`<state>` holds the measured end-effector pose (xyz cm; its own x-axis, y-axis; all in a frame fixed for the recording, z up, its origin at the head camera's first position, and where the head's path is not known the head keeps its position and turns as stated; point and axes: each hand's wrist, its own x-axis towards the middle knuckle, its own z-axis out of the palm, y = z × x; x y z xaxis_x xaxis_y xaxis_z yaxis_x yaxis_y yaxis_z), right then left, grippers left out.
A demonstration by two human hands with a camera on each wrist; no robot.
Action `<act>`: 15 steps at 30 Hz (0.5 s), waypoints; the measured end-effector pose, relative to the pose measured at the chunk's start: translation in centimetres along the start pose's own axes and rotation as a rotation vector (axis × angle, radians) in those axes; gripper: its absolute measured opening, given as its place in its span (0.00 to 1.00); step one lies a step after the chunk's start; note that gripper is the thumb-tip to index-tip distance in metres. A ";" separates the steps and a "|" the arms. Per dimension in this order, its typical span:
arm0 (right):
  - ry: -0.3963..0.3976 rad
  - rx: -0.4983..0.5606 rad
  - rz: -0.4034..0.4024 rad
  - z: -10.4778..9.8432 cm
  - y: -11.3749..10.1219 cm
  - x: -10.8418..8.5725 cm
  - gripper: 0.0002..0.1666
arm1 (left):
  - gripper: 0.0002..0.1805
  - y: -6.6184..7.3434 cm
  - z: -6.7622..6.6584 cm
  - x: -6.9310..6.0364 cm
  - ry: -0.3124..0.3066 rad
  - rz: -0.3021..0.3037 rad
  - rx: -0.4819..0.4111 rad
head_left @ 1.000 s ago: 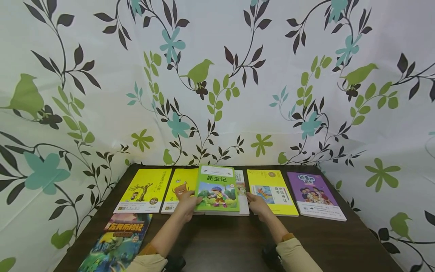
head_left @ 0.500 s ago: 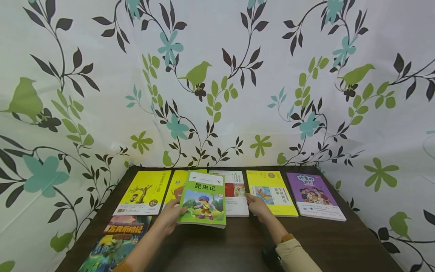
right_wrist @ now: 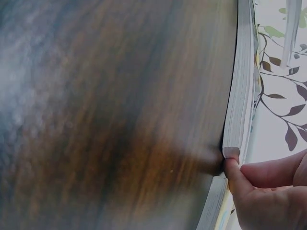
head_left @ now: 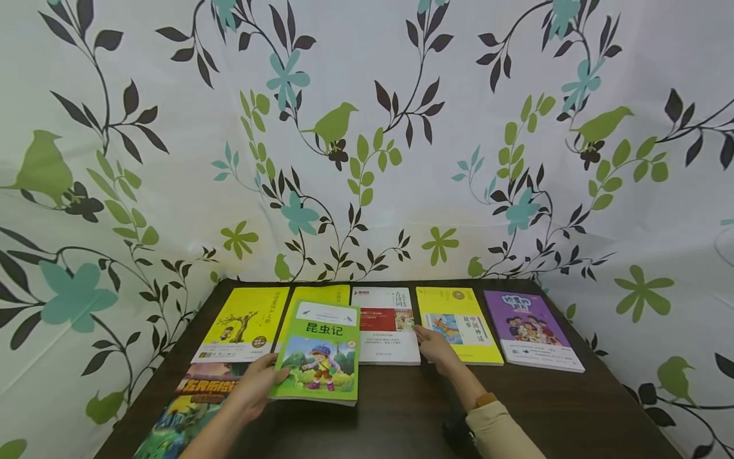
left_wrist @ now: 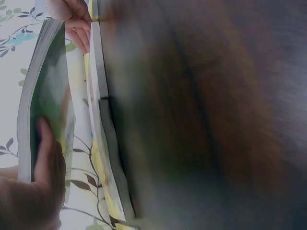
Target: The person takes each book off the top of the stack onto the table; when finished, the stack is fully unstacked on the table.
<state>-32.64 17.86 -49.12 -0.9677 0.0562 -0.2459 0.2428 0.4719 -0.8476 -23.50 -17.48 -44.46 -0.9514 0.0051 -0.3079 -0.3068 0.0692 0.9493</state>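
My left hand point(head_left: 257, 384) grips a green children's book point(head_left: 321, 350) by its left edge. The book is held tilted above the table, overlapping a yellow book point(head_left: 339, 295) behind it. In the left wrist view the thumb lies on the green book point(left_wrist: 52, 91) with its page edges turned up. My right hand point(head_left: 437, 349) is at the right edge of a white book with a red band point(head_left: 384, 347), which lies flat. The right wrist view shows thumb and index finger pinching a corner of that white book point(right_wrist: 240, 81).
On the dark wooden table point(head_left: 401, 414), a row of books includes a yellow one point(head_left: 246, 312) at left, another yellow one point(head_left: 464, 319) right of the white book, and a purple one point(head_left: 530, 325). A colourful comic book point(head_left: 189, 408) lies front left. A patterned curtain point(head_left: 367, 159) stands behind.
My left hand has carried the green book off the white book, leftward and toward me, uncovering the white book. The right hand has stayed at the white book's edge.
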 end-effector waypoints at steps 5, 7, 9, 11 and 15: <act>0.009 0.010 0.009 0.2 -0.1 0.2 0.37 | 0.31 -1.0 -1.9 -0.9 -0.002 -0.056 0.017; 0.008 0.005 0.010 0.2 0.0 0.2 0.36 | 0.32 -1.5 -2.6 -1.3 0.006 -0.077 0.024; 0.006 0.002 0.013 0.1 -0.1 0.2 0.36 | 0.32 -1.9 -3.2 -1.7 0.018 -0.099 0.030; 0.001 -0.005 0.012 0.0 -0.1 0.3 0.35 | 0.31 -2.1 -3.7 -2.1 0.026 -0.114 0.021; -0.002 0.003 0.006 -0.2 0.0 0.4 0.36 | 0.31 -2.5 -4.2 -2.7 0.009 -0.128 0.014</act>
<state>-33.01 18.00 -49.12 -0.9661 0.0577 -0.2517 0.2488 0.4689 -0.8475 -20.25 -21.90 -45.71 -0.9049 -0.0137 -0.4254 -0.4250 0.0823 0.9014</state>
